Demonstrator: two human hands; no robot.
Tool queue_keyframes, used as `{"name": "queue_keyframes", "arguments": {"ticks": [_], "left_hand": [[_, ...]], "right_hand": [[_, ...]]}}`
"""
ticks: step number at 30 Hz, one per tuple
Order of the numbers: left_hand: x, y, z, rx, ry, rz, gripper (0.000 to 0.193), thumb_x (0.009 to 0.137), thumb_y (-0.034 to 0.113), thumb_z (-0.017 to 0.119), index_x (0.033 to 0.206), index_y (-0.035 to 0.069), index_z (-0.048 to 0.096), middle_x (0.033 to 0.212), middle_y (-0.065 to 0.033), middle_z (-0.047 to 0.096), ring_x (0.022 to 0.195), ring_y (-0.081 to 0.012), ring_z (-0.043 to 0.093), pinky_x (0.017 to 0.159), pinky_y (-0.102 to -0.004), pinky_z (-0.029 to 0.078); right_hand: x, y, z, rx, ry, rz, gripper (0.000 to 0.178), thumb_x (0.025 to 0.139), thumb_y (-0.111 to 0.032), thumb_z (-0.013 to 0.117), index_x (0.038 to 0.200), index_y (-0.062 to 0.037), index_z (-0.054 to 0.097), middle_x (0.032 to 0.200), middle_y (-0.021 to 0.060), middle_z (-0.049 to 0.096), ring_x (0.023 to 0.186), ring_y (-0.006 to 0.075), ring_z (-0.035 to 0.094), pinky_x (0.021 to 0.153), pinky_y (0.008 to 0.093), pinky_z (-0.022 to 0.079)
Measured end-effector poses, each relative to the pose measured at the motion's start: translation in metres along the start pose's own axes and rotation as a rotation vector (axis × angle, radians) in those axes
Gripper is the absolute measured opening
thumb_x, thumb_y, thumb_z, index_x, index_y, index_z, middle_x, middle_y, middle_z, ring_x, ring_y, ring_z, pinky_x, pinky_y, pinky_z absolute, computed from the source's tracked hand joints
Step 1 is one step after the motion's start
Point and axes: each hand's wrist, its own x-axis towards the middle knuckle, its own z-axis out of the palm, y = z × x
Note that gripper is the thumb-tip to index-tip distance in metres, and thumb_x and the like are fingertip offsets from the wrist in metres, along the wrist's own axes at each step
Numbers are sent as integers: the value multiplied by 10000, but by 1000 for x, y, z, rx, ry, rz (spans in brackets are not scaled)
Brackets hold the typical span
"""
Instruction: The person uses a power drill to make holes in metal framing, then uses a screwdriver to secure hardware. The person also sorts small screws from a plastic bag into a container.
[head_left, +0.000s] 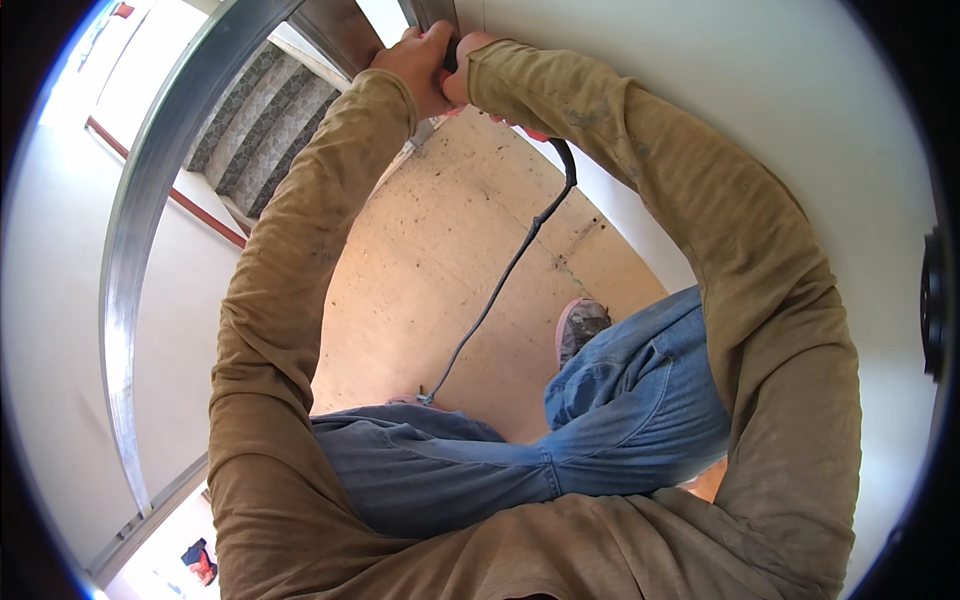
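Both arms stretch forward in brown sleeves, and my hands come together at the upper edge. My right hand [463, 66] is closed around a red and black corded power tool [537, 134], mostly hidden behind the hand and forearm. From the tool a black cord [520, 250] drops to the floor. My left hand [418, 68] is curled right beside it, against a metal stud [345, 35]; what its fingers grip is hidden. The tool's working end cannot be seen. On the right, a pale wall panel [740, 70] runs alongside my right arm.
A curved-looking metal frame piece [135, 250] stands on the left. Beyond it are grey patterned steps [265, 125] and a reddish-brown rail [205, 210]. The tan floor [440, 230] bears dark specks. My shoe [582, 328] rests near the panel, and the cord ends by my legs.
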Motion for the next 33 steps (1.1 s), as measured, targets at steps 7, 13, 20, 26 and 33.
{"name": "queue_keyframes", "arguments": {"ticks": [7,13,20,26,33], "left_hand": [[1,-1,-1,11,19,56,752,652,363,875,1242,123,476,1084,-215,641,1021,-394,684,877,-450,567],[3,-5,4,1,9,27,742,663,368,869,1238,112,475,1083,-216,643,1015,-391,687,875,-449,568],[3,-5,4,-5,36,54,734,664,372,867,1226,112,471,1080,-215,641,1011,-391,688,868,-449,571],[4,-8,6,-10,42,79,720,671,369,856,1214,102,465,1053,-203,663,1021,-375,683,860,-447,573],[4,-2,2,-5,-16,47,705,735,393,866,1248,145,452,1164,-183,618,1089,-391,655,910,-454,558]], "right_hand": [[2,1,0,-9,51,-34,433,892,-378,651,997,41,683,685,165,652,542,261,648,485,404,555],[6,0,-2,-44,-2,8,449,892,-383,655,1016,48,670,685,169,653,555,261,658,491,404,561],[-11,-2,-5,7,52,-58,446,890,-372,665,1037,49,661,707,161,659,552,258,650,485,401,550],[-13,-4,-9,-12,-22,-19,418,877,-341,680,1061,33,654,698,139,629,554,245,632,469,397,524],[-12,2,-6,37,28,-75,336,853,-269,678,1023,21,672,675,134,618,546,244,628,467,397,522]]}}
